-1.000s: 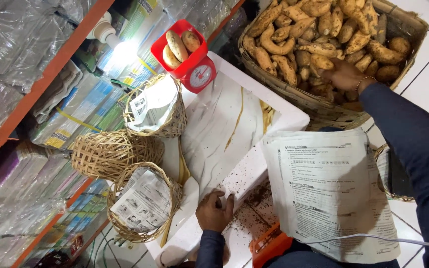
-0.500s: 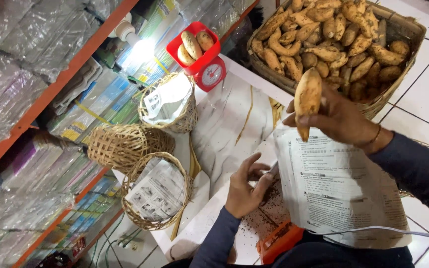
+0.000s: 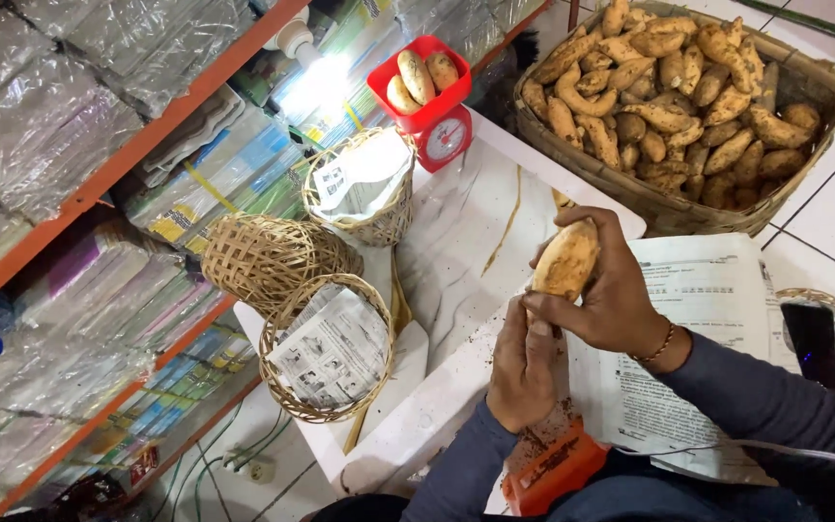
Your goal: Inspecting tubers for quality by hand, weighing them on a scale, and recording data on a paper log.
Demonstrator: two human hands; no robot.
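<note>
both hands share the grip on one long tan sweet potato [image 3: 566, 259], held tilted just right of the frame's centre, above the white marble-patterned surface [image 3: 456, 242]. right hand [image 3: 611, 290] is wrapped closed around the tuber's right side, fingers curled over the top; left hand [image 3: 524, 372] comes up from below, its fingers pressed against the lower end (how tightly it clasps, i cannot tell). a printed white paper sheet [image 3: 707, 290] lies under the right wrist. in the upper right of the frame a big woven basket [image 3: 669, 208] is heaped with more sweet potatoes. at top centre a red kitchen scale [image 3: 432, 121] carries three tubers in its tray. left of centre sit three small woven baskets: two lined with newsprint [image 3: 331, 348] [image 3: 364, 188], one tipped on its side [image 3: 263, 256]. an orange plastic tool [image 3: 548, 469] lies at bottom centre.
</note>
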